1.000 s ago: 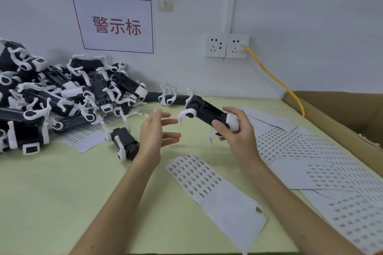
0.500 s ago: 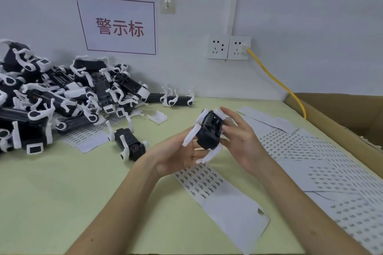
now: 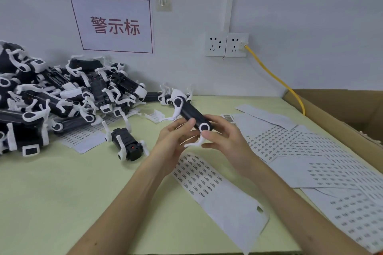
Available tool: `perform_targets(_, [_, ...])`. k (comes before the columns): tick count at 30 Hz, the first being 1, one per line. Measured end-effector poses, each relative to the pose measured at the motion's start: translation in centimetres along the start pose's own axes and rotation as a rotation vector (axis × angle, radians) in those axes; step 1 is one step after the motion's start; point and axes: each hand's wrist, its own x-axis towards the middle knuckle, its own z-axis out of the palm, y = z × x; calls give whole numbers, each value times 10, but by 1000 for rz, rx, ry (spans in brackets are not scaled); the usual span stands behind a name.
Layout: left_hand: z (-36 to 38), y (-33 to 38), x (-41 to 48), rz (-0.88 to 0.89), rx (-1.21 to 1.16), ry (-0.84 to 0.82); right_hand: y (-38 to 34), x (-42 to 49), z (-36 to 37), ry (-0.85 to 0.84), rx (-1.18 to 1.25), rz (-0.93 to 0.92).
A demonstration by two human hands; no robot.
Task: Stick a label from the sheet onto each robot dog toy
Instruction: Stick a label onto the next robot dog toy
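toy pile back-left on table, 1 toy before it, label sheets right, box far right.

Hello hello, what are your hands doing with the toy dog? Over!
Left hand and right hand both hold one black-and-white plastic robot dog toy above the white paper label sheet. Nothing in the way.

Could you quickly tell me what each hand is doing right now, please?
Left hand: fingers curled round the near end of the robot dog toy, holding it.
Right hand: gripping the same toy from the other side.
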Motion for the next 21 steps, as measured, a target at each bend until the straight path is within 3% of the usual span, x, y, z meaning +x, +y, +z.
perform_targets(8, [3, -2, 0, 25, -3, -55, 5, 1, -6, 15, -115, -127])
perform_targets(16, [8, -7, -3, 2, 125, -131, 3, 6, -10, 122, -10, -18])
perform_targets(21, [12, -15, -3, 108, 359, -106, 4, 7, -15, 118, 93, 100])
